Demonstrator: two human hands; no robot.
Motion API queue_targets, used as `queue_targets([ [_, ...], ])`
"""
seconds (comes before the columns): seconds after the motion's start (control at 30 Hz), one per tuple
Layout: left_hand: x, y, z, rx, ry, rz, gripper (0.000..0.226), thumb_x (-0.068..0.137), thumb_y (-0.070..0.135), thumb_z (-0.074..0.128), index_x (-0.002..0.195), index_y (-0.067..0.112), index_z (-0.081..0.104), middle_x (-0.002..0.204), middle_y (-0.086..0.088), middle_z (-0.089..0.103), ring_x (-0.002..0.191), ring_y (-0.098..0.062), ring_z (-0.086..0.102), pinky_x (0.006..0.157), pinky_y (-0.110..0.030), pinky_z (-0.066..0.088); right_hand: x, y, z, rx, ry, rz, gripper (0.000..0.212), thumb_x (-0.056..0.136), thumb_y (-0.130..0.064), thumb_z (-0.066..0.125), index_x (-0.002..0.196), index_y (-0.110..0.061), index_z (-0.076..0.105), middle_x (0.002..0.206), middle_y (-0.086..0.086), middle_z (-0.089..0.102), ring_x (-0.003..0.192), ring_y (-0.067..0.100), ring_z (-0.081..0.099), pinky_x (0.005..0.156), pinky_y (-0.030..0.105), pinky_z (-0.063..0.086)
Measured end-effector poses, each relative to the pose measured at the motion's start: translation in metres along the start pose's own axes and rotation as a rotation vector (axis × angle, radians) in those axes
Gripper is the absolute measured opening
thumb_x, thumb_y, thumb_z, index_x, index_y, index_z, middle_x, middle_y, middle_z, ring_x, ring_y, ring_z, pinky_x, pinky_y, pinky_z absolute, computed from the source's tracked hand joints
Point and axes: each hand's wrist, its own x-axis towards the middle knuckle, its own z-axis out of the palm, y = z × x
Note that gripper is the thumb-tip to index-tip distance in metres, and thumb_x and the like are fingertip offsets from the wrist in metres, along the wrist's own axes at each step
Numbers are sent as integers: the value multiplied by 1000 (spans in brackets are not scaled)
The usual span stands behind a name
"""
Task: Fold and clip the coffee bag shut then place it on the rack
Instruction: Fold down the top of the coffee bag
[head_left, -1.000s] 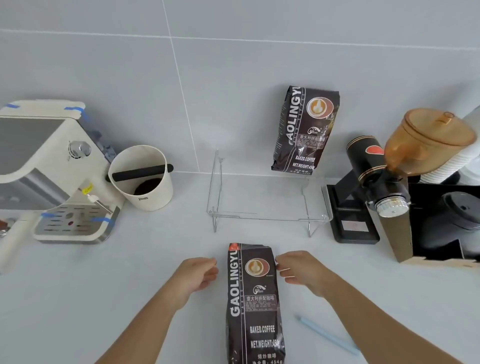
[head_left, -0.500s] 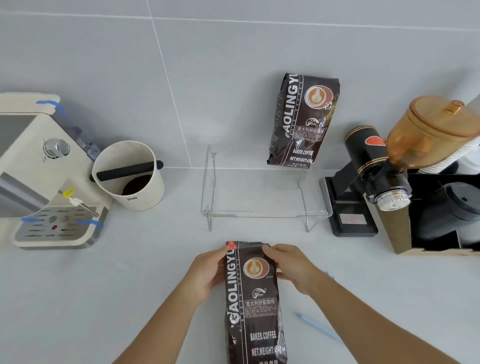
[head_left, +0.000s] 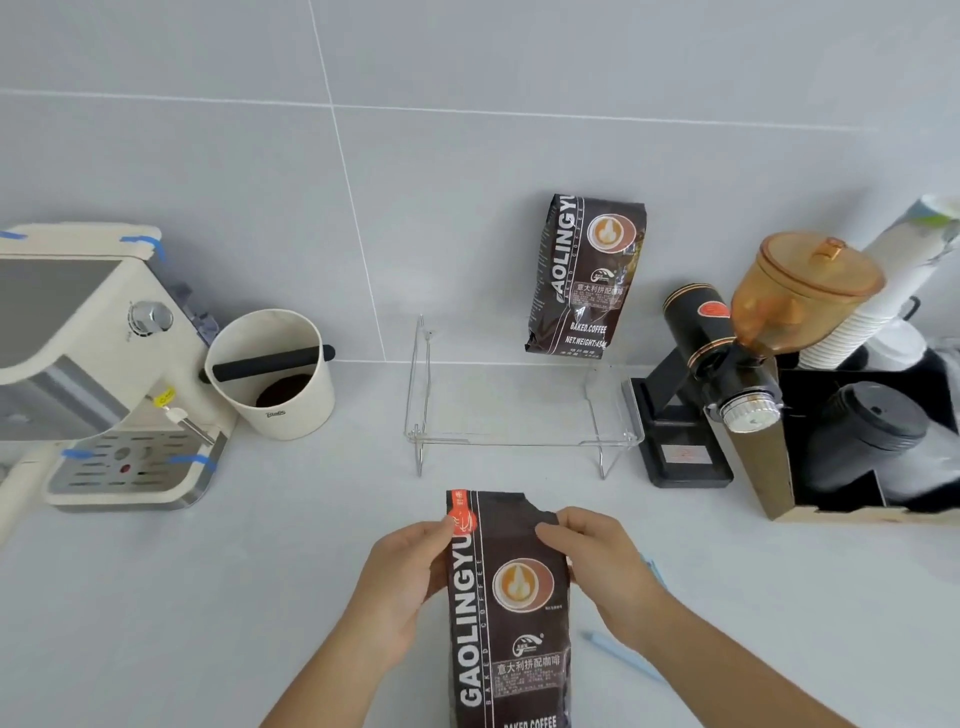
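Head view shows both hands' fingers (head_left: 553, 532) pinching the coffee bag (head_left: 511, 613) near its unfolded top; the blue clip (head_left: 621, 656) lies unused on the desk (head_left: 208, 597) beside them, the rack (head_left: 519, 415) beyond awaits.

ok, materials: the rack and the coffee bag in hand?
Rack: looks like clear acrylic on thin metal wire legs; the counter shows straight through it. Coffee bag: likely foil-laminate plastic film, dark and slightly glossy, creased and torn along its top edge.
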Motion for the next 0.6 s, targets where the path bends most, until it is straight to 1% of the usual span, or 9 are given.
queue_targets([
  [0.07, -14, 1, 3, -8, -1, 45, 24, 91, 20, 61, 87, 1, 76, 92, -17, 78, 75, -22, 72, 74, -31, 53, -15, -2, -2, 13, 7, -52, 27, 91, -13, 64, 64, -11, 57, 68, 12, 50, 70, 25, 41, 60, 33, 31],
  [0.17, -33, 3, 8, -30, -8, 117, 23, 90, 16, 61, 76, 5, 76, 83, -13, 78, 70, -19, 69, 75, -31, 51, -37, -6, -2, 54, 4, -133, 37, 92, -10, 63, 57, -17, 63, 62, 7, 58, 60, 21, 48, 51, 25, 35],
  [0.27, -47, 6, 10, -38, 2, 206, 25, 90, 15, 60, 70, 6, 73, 76, -10, 75, 70, -17, 64, 80, -34, 47, -53, -13, -3, 69, 9, -215, 34, 92, -8, 63, 59, -14, 64, 68, 13, 59, 64, 21, 48, 56, 28, 36],
  [0.37, -56, 10, 11, -34, 7, 284, 25, 90, 17, 61, 73, 2, 70, 80, -13, 73, 78, -22, 60, 88, -41, 43, -62, -16, -5, 67, 20, -298, 32, 93, -4, 62, 61, -7, 62, 68, 14, 58, 64, 19, 50, 61, 28, 39],
  [0.4, -57, 11, 12, -27, 4, 302, 24, 90, 18, 61, 75, 2, 71, 82, -14, 75, 80, -21, 62, 90, -42, 44, -64, -18, -6, 62, 26, -315, 33, 93, -4, 61, 60, -8, 62, 65, 12, 58, 59, 16, 50, 59, 23, 40],
  [0.47, -59, 14, 14, -3, 0, 322, 22, 90, 18, 61, 78, 3, 72, 86, -14, 77, 82, -19, 65, 93, -43, 45, -66, -20, -8, 68, 26, -326, 37, 93, -3, 61, 57, -13, 62, 59, 3, 57, 46, 5, 46, 47, 10, 37],
  [0.5, -59, 15, 14, 8, 2, 327, 22, 90, 18, 62, 78, 4, 73, 87, -13, 78, 82, -18, 66, 95, -43, 45, -66, -21, -9, 66, 24, -330, 38, 93, -3, 61, 57, -14, 62, 58, 1, 56, 45, 4, 45, 45, 9, 35],
  [0.53, -59, 15, 15, 23, 6, 331, 21, 89, 18, 62, 79, 5, 74, 87, -13, 78, 82, -17, 66, 96, -44, 45, -66, -22, -9, 57, 25, -334, 36, 93, -4, 61, 58, -11, 62, 60, 4, 57, 49, 9, 47, 49, 13, 36],
  [0.6, -57, 18, 16, 49, 2, 330, 19, 87, 19, 64, 80, 7, 77, 89, -14, 79, 82, -18, 66, 100, -47, 45, -63, -20, -11, 38, 34, -342, 29, 92, -4, 61, 63, -4, 61, 67, 13, 58, 63, 20, 49, 61, 26, 38],
])
